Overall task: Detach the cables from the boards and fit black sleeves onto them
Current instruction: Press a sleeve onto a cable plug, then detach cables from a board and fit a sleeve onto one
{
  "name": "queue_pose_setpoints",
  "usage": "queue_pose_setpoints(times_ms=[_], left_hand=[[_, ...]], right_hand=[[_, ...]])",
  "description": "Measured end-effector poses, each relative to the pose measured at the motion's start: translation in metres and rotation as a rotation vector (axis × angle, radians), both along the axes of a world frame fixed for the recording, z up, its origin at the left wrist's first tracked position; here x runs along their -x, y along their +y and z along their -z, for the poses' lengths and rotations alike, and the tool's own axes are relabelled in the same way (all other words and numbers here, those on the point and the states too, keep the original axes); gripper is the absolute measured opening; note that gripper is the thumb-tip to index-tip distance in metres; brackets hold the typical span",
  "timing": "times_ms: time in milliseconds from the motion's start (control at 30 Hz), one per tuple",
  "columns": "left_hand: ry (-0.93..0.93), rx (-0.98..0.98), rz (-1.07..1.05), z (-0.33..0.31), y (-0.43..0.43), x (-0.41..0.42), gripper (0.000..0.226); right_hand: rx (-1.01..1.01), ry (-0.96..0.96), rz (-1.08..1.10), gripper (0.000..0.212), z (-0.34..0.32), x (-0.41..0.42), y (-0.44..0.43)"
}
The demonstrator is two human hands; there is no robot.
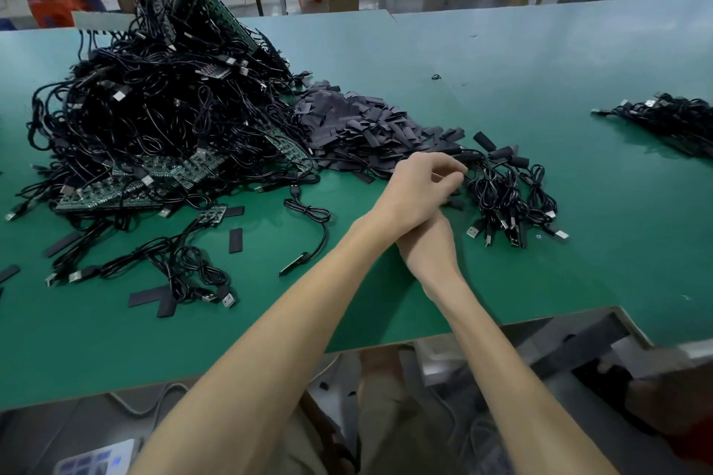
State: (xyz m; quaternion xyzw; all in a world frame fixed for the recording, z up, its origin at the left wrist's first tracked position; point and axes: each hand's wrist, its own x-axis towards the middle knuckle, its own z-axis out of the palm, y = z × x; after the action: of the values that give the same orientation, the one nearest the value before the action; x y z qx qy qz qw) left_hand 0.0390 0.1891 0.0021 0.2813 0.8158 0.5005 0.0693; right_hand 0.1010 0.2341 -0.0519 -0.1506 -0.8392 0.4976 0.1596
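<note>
Crossed arms over a green-topped workbench (501, 69), between heaps of cables and sleeves.

Head view: any print on the green circuit boards (154, 173) is too small to read. They lie tangled in a big heap of thin black USB cables (154, 108) with silver plugs, left of centre. Beside it, mid-frame, sits a pile of flat black sleeves (366, 127). The left hand (420, 189) lies over the right hand (428, 239), its fingers curled round a black cable end (468, 157) at the edge of a small bundle of sleeved cables (509, 197). The right hand's fingers are hidden, so I cannot tell its grip. Another cable heap (671, 119) lies at the right edge.
</note>
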Motion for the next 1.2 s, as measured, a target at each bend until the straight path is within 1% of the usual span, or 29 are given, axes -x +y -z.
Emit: queue_pose_setpoints(times_ms=[67,167,267,333,400,433,533,567,633,700,800,933,1000,1067,1133,1200], left_hand=[[0.102,0.001,-0.061,0.002,-0.017,-0.003,0.021],[0.224,0.077,-0.188,0.012,-0.049,-0.008,0.024],[0.386,0.340,-0.327,0.025,-0.081,-0.011,0.027],[0.446,0.481,-0.449,0.033,-0.099,-0.010,0.027],[0.418,0.544,-0.580,0.039,-0.114,-0.010,0.026],[0.380,0.573,-0.621,0.041,-0.119,-0.010,0.029],[0.291,0.683,-0.621,0.045,-0.125,-0.007,0.047],[0.273,0.680,-0.595,0.046,-0.125,-0.006,0.051],[0.228,0.595,-0.522,0.046,-0.123,-0.005,0.053],[0.192,0.475,-0.468,0.044,-0.122,-0.004,0.046],[0.223,0.316,-0.426,0.040,-0.117,-0.009,0.034],[0.251,0.130,-0.438,0.034,-0.107,-0.018,0.037],[0.228,0.063,-0.481,0.031,-0.105,-0.018,0.038],[0.211,0.039,-0.521,0.032,-0.105,-0.015,0.041],[0.193,0.055,-0.544,0.035,-0.105,-0.014,0.043],[0.185,0.081,-0.566,0.039,-0.106,-0.014,0.045]], right_hand=[[0.012,0.023,0.021,0.016,-0.001,0.001,0.002],[0.029,0.046,0.009,0.011,-0.002,0.002,0.002],[0.107,0.079,-0.001,0.010,-0.002,0.002,0.001],[0.112,0.092,-0.006,0.009,0.001,0.003,0.001],[0.111,0.099,-0.003,0.009,0.002,0.003,0.002],[0.109,0.099,-0.003,0.009,0.002,0.003,0.002],[0.095,0.096,-0.009,0.008,0.001,0.003,0.001],[0.092,0.097,-0.010,0.007,0.001,0.003,0.001],[0.086,0.096,-0.014,0.006,0.002,0.002,0.001],[0.079,0.095,-0.026,0.006,0.002,0.002,0.002],[0.098,0.095,-0.054,0.006,0.003,0.002,0.002],[0.101,0.084,-0.123,0.020,0.002,0.002,0.000],[0.174,0.097,-0.159,0.028,-0.001,0.001,-0.002],[0.270,0.116,-0.190,0.035,-0.003,0.000,-0.003],[0.361,0.128,-0.218,0.039,-0.004,0.000,-0.004],[0.421,0.144,-0.220,0.038,-0.003,0.000,-0.004]])
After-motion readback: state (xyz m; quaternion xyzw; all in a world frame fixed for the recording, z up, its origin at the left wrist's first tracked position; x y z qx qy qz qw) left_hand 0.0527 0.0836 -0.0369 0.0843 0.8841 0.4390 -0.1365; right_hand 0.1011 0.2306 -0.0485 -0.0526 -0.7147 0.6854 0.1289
